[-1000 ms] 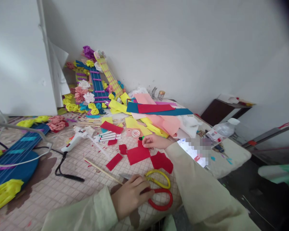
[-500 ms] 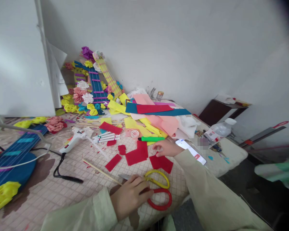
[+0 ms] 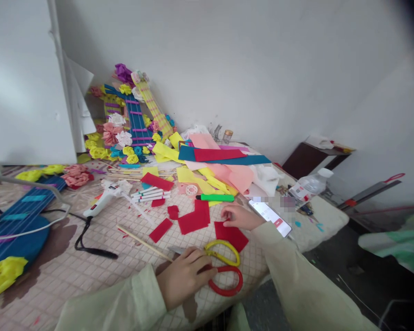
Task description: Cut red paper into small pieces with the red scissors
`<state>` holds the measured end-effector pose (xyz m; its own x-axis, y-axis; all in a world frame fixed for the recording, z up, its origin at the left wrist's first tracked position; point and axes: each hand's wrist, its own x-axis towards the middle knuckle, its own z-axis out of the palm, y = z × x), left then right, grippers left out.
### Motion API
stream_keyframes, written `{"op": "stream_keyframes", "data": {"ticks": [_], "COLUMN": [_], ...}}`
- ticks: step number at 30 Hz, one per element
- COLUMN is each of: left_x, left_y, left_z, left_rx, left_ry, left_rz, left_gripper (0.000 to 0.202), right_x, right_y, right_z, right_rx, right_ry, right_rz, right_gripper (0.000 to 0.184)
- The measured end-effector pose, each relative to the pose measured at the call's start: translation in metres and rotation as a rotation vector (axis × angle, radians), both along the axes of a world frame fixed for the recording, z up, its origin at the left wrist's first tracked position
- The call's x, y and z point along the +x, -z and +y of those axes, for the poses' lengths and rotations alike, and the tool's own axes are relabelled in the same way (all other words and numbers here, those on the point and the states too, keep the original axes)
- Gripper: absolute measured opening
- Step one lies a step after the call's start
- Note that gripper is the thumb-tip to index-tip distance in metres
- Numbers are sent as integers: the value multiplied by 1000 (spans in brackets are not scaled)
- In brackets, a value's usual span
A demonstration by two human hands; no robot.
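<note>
My left hand [image 3: 188,278] lies palm down over the middle of a pair of scissors, fingers curled on it. The scissors have one yellow handle and one red handle [image 3: 240,281], which stick out to the right; a blade tip shows left of the hand. My right hand [image 3: 242,218] is over a piece of red paper [image 3: 232,236], its fingers bent and fingertips at the paper's upper edge. More red paper pieces [image 3: 193,221] lie to its left. A green marker [image 3: 215,198] lies just beyond the right hand.
A white glue gun [image 3: 105,198], wooden stick [image 3: 143,242] and several thin markers [image 3: 150,195] lie left. Coloured paper strips [image 3: 224,158] and paper-flower-covered guitar shapes [image 3: 136,119] fill the back. A lit phone [image 3: 271,216] and plastic bottle [image 3: 310,186] are right; a blue guitar shape [image 3: 24,239] lies far left.
My right hand has drawn slightly closer to the red paper piece, which now looks a little turned. My left hand stays on the scissors. The view has shifted slightly.
</note>
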<state>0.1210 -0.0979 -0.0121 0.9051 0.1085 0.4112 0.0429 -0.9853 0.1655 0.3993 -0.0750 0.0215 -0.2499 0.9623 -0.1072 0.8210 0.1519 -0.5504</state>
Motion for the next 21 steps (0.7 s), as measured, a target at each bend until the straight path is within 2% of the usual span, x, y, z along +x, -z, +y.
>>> {"op": "stream_keyframes", "data": {"ticks": [3, 12, 21], "left_x": [0, 0, -1], "left_y": [1, 2, 3], "left_z": [0, 0, 1], "left_rx": [2, 31, 3], "left_ry": [-4, 1, 20], "left_rz": [0, -26, -14], "left_gripper": [26, 26, 27], "right_x": [-7, -13, -13], "right_y": [0, -3, 1], "right_z": [-1, 2, 0], "right_rx": [-18, -45, -96], "right_ry": [1, -28, 33], "right_rz": [14, 19, 10], "right_gripper": [28, 10, 21]}}
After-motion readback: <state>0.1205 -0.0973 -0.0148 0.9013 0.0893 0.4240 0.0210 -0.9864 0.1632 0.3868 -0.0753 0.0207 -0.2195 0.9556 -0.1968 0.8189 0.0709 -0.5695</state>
